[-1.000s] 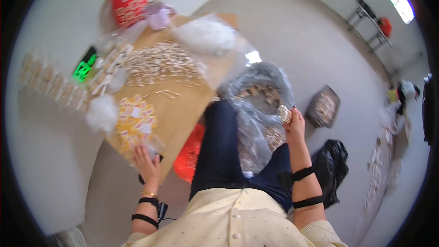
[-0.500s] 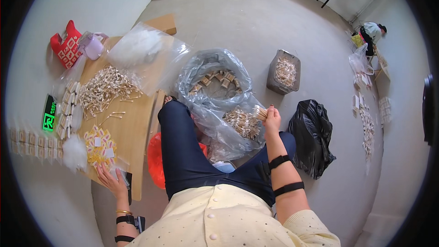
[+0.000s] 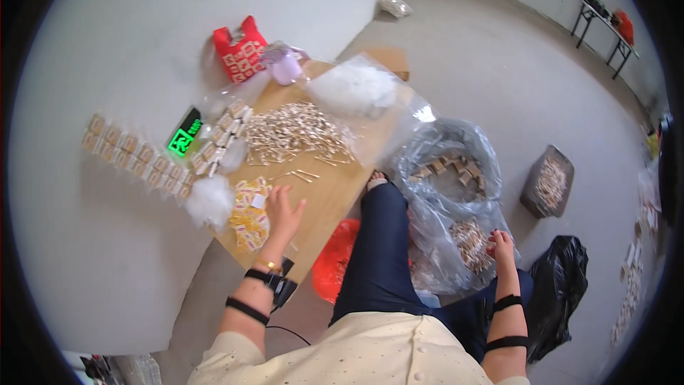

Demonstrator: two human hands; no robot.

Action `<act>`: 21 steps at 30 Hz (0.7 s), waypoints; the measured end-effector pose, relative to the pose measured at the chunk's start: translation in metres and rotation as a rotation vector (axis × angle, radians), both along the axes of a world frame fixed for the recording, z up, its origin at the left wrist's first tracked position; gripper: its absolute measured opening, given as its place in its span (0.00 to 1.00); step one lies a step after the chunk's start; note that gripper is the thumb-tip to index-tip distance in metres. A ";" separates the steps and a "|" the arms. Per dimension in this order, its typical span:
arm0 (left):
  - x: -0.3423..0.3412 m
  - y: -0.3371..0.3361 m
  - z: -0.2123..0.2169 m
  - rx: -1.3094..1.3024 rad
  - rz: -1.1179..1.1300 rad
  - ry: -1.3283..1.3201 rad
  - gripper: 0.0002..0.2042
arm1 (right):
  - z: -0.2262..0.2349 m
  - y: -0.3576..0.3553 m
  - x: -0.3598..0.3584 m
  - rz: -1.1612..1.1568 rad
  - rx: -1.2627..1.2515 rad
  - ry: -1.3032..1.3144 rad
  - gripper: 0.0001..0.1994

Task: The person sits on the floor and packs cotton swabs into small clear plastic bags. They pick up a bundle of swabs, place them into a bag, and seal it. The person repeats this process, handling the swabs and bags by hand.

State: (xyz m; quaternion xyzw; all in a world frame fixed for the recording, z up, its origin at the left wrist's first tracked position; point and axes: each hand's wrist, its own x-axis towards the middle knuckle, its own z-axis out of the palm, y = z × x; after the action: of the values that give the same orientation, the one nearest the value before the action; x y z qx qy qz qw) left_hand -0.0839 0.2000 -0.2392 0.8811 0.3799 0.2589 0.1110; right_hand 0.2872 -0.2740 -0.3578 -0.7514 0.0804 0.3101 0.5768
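Note:
My left hand [image 3: 283, 212] rests flat with fingers spread on a brown cardboard sheet [image 3: 340, 185], right beside a heap of small yellow-and-white packets [image 3: 249, 215]. My right hand [image 3: 501, 247] reaches down to the edge of a large clear plastic bag [image 3: 445, 171]; its fingers are curled by a clump of small pale pieces [image 3: 470, 242] inside, and I cannot see whether it holds any. A pile of small pale sticks [image 3: 299, 132] lies farther up the cardboard.
A green-lit scale [image 3: 184, 139] and rows of small packed boxes [image 3: 135, 153] lie at the left. White fluff [image 3: 210, 199], a red bag [image 3: 239, 50], an orange bag [image 3: 335, 264], a dark tray of pieces [image 3: 548, 182] and a black bag [image 3: 563, 292] surround me.
The view has swung back toward the cardboard. My left hand has moved up from the board's near edge to the yellow packets. My right hand stays at the clear bag.

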 end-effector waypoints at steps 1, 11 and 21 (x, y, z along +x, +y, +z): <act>0.012 0.010 -0.001 -0.038 0.039 0.030 0.23 | 0.008 0.012 -0.003 0.037 0.037 -0.008 0.15; 0.054 -0.042 -0.011 -0.178 -0.163 0.075 0.15 | 0.045 0.036 -0.023 0.171 0.124 0.092 0.13; -0.071 0.063 -0.021 -0.107 0.521 0.217 0.21 | 0.029 0.031 -0.021 0.149 0.108 0.169 0.13</act>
State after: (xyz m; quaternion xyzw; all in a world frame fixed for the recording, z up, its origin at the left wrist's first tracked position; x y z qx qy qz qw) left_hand -0.1551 0.2634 -0.2600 0.7691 0.6164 0.1625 0.0456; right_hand 0.2660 -0.2428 -0.3286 -0.6943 0.0559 0.4181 0.5831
